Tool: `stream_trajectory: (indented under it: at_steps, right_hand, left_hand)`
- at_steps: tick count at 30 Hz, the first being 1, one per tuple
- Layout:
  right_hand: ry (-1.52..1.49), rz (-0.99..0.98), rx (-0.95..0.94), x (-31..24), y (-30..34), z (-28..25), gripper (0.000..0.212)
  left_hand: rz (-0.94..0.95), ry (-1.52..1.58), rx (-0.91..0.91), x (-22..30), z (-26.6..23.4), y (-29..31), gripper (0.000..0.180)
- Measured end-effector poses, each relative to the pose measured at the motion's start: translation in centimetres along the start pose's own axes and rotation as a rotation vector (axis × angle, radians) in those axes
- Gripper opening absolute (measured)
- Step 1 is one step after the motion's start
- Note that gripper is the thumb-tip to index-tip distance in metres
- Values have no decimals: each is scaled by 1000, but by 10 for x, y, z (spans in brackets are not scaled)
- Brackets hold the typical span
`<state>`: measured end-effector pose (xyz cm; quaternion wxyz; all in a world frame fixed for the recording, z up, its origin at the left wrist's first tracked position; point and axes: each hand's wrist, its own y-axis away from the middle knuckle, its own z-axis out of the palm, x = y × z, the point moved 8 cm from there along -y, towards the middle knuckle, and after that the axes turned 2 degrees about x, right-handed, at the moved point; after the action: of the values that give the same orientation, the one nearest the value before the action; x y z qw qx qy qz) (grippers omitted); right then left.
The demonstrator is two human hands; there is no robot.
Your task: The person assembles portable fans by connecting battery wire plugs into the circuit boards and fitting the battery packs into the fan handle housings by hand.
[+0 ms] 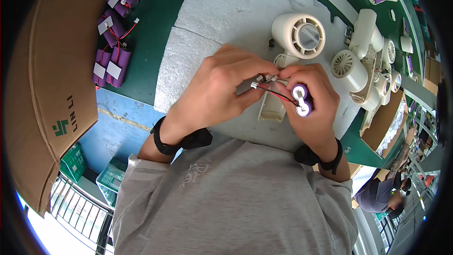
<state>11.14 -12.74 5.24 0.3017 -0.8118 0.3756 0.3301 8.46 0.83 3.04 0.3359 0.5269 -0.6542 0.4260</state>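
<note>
My right hand (314, 92) is closed around a purple battery pack (309, 99) of two cells, its white-capped ends facing up. Red and black wires (281, 95) run from the pack to a small white plug (255, 85) beside my left thumb. The fingers of my left hand (226, 82) pinch close to my right fingertips, at a small light part whose kind I cannot make out. Just beyond my hands lies a cream handheld fan (298, 35) with a round, slotted head. Its open handle shell (272, 108) shows below my fingers, partly hidden by them.
White foam sheets (226, 4) cover the green bench (146, 61). Several wired purple battery packs (113, 23) lie at left, by a large cardboard box (61, 66). At right are several cream fan bodies (349, 71) and an open carton (384, 127). A person (382, 196) is farther right.
</note>
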Motion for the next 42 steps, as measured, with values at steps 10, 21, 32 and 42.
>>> stream_trajectory:
  at_steps: [10, 21, 32, 42]
  right_hand:
    - [51, -35, -20, 0, -1, 3, 26]
    - [50, -69, -51, -6, 1, 2, 19]
    - [-333, 236, -110, 22, 13, -24, 12]
    - [-45, 55, -39, 6, 6, -12, 16]
  left_hand:
    - [44, -11, -59, 1, 3, -2, 43]
    - [1, 86, -9, 4, 4, 2, 31]
    - [-141, 303, -100, -7, 9, 0, 24]
    - [-152, 338, -143, -16, 11, 0, 23]
